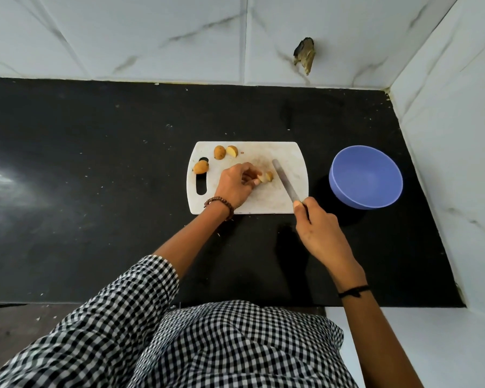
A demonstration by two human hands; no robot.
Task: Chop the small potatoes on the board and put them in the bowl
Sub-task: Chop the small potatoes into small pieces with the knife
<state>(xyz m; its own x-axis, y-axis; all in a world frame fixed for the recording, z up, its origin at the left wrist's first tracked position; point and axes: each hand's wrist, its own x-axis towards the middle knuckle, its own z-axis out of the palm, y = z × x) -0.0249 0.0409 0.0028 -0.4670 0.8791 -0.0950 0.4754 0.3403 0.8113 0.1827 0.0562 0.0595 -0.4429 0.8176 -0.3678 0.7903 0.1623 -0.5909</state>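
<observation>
A white cutting board (289, 152) lies on the black counter. My left hand (235, 184) pinches a small cut potato (267, 177) at the board's middle. My right hand (318, 225) grips a knife (284, 179) by its handle, blade slanting up and left just right of that potato, not touching it. A whole potato (219, 152) and a cut piece (232, 151) rest near the board's far edge. Another potato (201, 167) sits by the handle slot at the left. The blue bowl (366, 177) stands to the right of the board and looks empty.
The black counter (95, 177) runs wide to the left. White marble-look tiled walls close the back and the right side, close behind the bowl. A dark chipped patch (305, 55) marks the back wall. The counter's front edge is near my checked shirt.
</observation>
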